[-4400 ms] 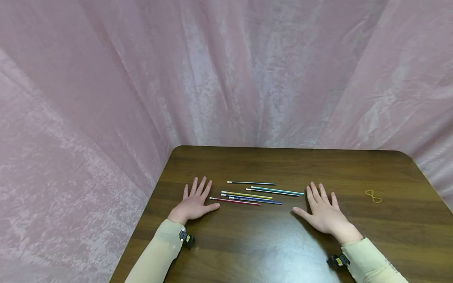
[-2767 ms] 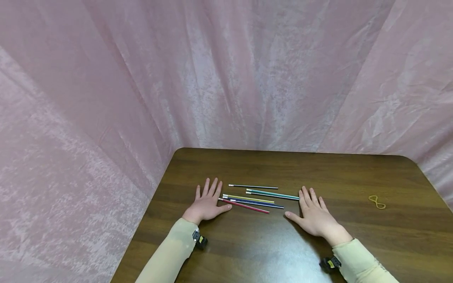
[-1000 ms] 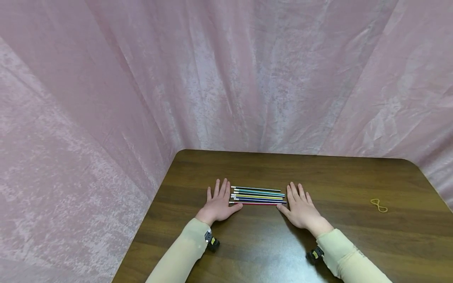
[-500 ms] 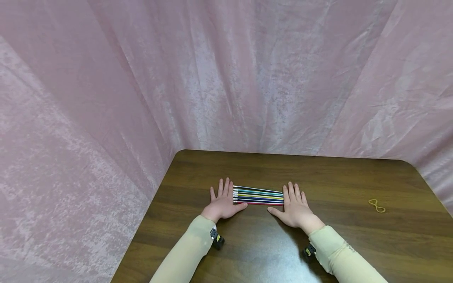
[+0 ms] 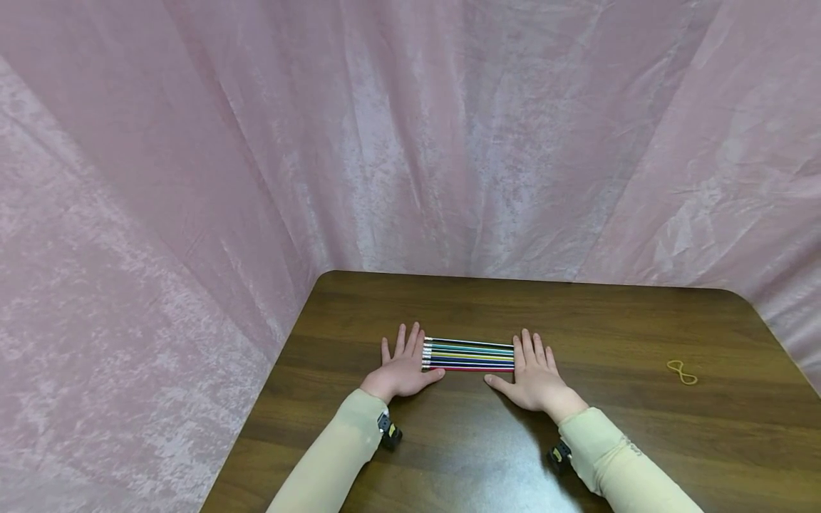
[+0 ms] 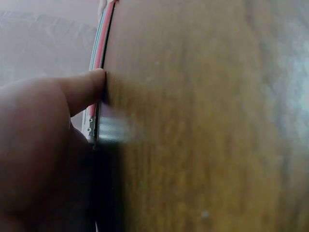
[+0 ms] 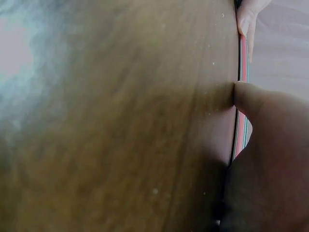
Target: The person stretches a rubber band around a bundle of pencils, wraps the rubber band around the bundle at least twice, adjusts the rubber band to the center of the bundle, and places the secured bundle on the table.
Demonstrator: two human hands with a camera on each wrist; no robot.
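Note:
Several pencils point(image 5: 468, 354) lie side by side on the table in a flat row, white eraser ends to the left, with a red pencil point(image 5: 474, 370) nearest me. My left hand point(image 5: 400, 372) rests with fingers spread against the eraser ends. Its thumb lies along the near side by the red pencil, also seen in the left wrist view. At the other end of the row my right hand point(image 5: 537, 377) is flat, index finger touching the pencil ends and thumb pointing inward on the near side. Neither hand grips anything.
A yellow rubber band point(image 5: 682, 372), twisted into a figure eight, lies on the brown wooden table point(image 5: 616, 313) to the right. A pink curtain point(image 5: 449, 142) hangs behind the table's far edge.
Both hands have moved inward from either side. The scattered, staggered pencils have been pushed together into an even row. In the last half second little has moved.

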